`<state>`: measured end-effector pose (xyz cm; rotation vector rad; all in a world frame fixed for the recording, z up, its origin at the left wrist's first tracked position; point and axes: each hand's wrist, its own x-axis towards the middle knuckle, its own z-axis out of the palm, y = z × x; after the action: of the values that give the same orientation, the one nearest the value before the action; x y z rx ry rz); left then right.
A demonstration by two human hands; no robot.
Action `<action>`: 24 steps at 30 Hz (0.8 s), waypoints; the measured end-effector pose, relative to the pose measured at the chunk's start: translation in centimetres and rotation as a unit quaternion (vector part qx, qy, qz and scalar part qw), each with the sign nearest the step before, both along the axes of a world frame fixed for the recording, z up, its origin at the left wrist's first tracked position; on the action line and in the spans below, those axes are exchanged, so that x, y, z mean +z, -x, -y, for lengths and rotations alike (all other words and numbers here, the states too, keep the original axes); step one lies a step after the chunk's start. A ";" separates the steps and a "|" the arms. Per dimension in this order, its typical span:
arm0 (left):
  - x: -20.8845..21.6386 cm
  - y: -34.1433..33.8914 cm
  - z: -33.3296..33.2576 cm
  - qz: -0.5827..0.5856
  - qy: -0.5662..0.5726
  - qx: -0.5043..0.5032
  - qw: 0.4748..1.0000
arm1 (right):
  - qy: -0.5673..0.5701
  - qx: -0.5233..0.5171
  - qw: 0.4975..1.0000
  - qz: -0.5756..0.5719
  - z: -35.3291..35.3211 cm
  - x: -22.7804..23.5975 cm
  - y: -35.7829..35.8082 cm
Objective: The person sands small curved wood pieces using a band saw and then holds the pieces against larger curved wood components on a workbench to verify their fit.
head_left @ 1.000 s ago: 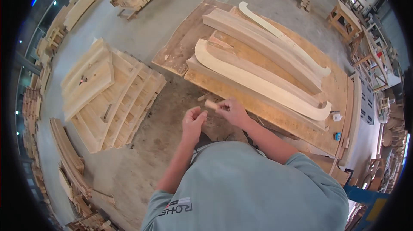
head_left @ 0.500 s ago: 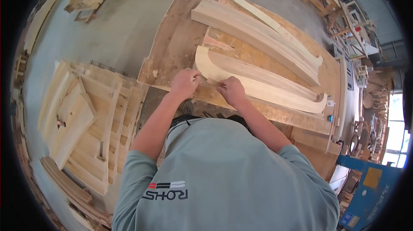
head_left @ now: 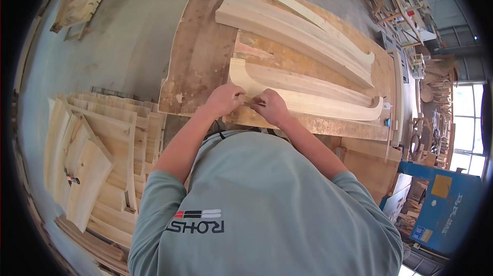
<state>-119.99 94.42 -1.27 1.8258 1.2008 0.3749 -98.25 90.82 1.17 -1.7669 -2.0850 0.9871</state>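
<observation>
At the near edge of a wooden workbench (head_left: 197, 34), my left hand (head_left: 225, 100) and my right hand (head_left: 273, 107) are close together with fingers pinched. Between them stretches a small thin brown strip (head_left: 248, 100), its ends hidden by my fingers; its material is unclear. Both hands are over the left part of a pale curved wooden piece (head_left: 328, 103), which has an upturned end on each side. Just behind it lies another long wooden part (head_left: 303, 81). Whether my hands touch the curved piece cannot be made out.
A thick wooden beam (head_left: 287, 32) and a slim curved wooden strip (head_left: 308, 13) lie farther back on the bench. Stacked wooden panels (head_left: 97, 147) stand at my left. A blue machine (head_left: 436, 214) is at the lower right, and wooden frames (head_left: 393, 6) stand beyond the bench.
My hands have drawn slightly closer together, with the brown strip still between them. The view has shifted a little; the wooden parts keep their places on the bench.
</observation>
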 end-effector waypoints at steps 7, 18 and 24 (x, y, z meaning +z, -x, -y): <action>-1.9 3.5 0.2 0.180 0.144 0.102 0.968 | -0.067 0.048 0.981 0.177 -0.9 1.0 -1.1; -2.0 4.3 -0.6 0.222 0.229 0.101 0.942 | 0.111 0.150 0.968 0.168 -4.9 0.7 -3.6; -3.1 3.0 -0.7 0.201 0.212 0.109 0.950 | 0.135 0.193 0.961 0.145 -5.9 1.7 -3.3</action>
<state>-122.99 95.14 -4.39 1.1813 1.0934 0.5387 -94.93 96.70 2.86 -1.7510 -2.6654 1.2245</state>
